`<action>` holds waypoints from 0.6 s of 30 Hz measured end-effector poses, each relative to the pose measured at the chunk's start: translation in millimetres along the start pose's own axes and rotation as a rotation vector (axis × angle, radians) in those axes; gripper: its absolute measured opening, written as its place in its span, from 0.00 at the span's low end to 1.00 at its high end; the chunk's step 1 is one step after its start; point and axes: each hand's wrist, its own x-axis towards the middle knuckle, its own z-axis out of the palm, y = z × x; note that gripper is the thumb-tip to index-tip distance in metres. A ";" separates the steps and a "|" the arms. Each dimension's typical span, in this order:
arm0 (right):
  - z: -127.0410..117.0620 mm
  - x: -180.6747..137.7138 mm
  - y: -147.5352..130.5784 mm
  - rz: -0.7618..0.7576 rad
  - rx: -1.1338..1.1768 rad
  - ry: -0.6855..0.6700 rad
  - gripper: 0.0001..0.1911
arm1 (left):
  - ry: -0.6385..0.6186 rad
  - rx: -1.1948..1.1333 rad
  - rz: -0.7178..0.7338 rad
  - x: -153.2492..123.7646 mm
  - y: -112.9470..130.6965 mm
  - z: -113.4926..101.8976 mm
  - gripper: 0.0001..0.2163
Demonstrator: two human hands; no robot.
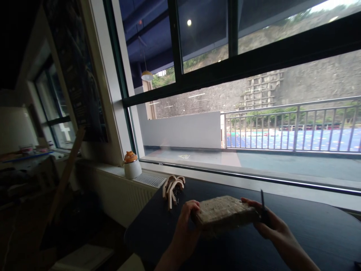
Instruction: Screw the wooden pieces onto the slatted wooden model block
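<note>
Above the dark table I hold a rough, grey-beige rectangular block point(225, 210) between both hands; its material is unclear. My left hand point(187, 226) grips its left end, thumb over the top edge. At the other end, my right hand point(266, 222) is closed on the block's corner. That same hand also holds a thin, dark, blade-like tool point(263, 203), which points upward. The fingers beneath the block are hidden. Several curved wooden pieces point(172, 188) lie to the left on the table, with small dark bits, perhaps screws, beside them.
The dark table point(304, 226) has a rounded left corner and stands against the window sill. A white jar with an orange top point(132, 165) sits on the radiator cover point(149, 180). On the left, a wooden plank point(66, 173) leans in shadow. Railings show outside.
</note>
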 end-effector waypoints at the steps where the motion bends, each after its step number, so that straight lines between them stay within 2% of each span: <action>1: 1.5 -0.6 1.5 -0.012 -0.002 -0.029 0.21 | 0.023 0.068 0.056 -0.7 -1.4 -1.4 0.10; 3: 4.6 -0.9 5.6 0.005 0.004 -0.073 0.17 | 0.046 0.158 0.127 -3.3 -6.4 -4.6 0.09; 6: 9.6 -1.2 11.9 0.052 0.039 -0.125 0.16 | 0.043 0.240 0.179 -9.0 -16.6 -8.2 0.08; 9: 14.2 -2.7 14.2 0.083 0.037 -0.155 0.16 | 0.011 0.274 0.197 -14.8 -24.5 -8.8 0.08; 12: 13.1 -3.8 12.7 0.093 0.016 -0.119 0.16 | 0.018 0.258 0.179 -17.7 -26.3 -6.5 0.08; 15: 4.3 -2.0 12.6 0.078 0.015 -0.018 0.19 | 0.114 0.181 0.070 -15.6 -22.0 -0.9 0.07; 18: -4.2 3.5 17.2 0.096 -0.062 0.053 0.27 | 0.125 0.026 -0.196 -11.1 -15.3 7.5 0.13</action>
